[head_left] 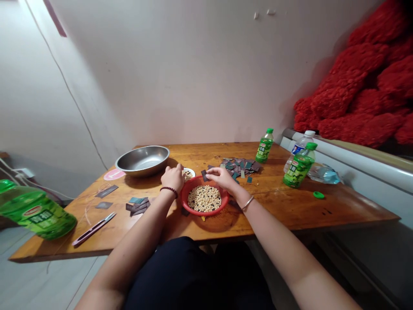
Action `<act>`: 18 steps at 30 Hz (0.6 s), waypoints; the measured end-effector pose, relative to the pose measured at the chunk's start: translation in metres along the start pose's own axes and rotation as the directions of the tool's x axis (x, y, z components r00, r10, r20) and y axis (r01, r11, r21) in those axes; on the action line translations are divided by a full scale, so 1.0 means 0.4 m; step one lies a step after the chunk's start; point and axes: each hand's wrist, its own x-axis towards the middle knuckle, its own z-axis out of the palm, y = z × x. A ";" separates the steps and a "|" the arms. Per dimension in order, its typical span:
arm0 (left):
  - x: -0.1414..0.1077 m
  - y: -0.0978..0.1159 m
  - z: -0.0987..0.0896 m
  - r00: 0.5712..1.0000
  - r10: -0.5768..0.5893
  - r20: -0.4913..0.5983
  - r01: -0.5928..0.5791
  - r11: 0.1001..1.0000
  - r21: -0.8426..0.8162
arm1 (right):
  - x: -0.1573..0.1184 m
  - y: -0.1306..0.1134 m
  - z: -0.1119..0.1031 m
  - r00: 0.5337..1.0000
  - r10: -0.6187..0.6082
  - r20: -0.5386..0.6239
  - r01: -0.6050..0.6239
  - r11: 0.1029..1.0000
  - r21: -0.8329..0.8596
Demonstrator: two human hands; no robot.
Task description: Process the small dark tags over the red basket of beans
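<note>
My right hand (222, 178) pinches a small dark rectangular piece (204, 175) over the far rim of a red plastic basket (183, 202). Pale round beads or beans (204, 199), with some black ones mixed in, fill the basket. My left hand (173, 177), fingers curled together, is at the left edge of a small white dish (193, 172) of similar pieces. Whatever lies between those fingertips is too small to make out. Beyond my right hand spreads a pile of dark and teal rectangles (240, 165).
A steel bowl (142, 160) stands at the back left. Thread snips (93, 229) and a stack of dark rectangles (138, 206) lie left. Green-labelled bottles (264, 146) stand right, near a loose green cap (318, 195); a large bottle (38, 215) stands left. Red bundles (361, 82) are heaped at far right.
</note>
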 end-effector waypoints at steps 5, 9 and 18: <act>0.002 -0.005 0.005 0.996 -0.019 0.087 0.018 1.000 0.020 | 0.002 0.003 0.000 1.000 0.003 0.003 -0.003 1.000 0.013; 0.003 -0.006 0.006 0.997 -0.022 0.076 0.021 1.000 0.016 | 0.004 0.010 0.000 1.000 -0.001 0.007 0.001 1.000 0.009; 0.004 -0.011 0.013 0.997 -0.017 0.071 0.015 0.999 0.032 | 0.004 0.010 0.000 1.000 -0.003 0.010 0.003 1.000 -0.005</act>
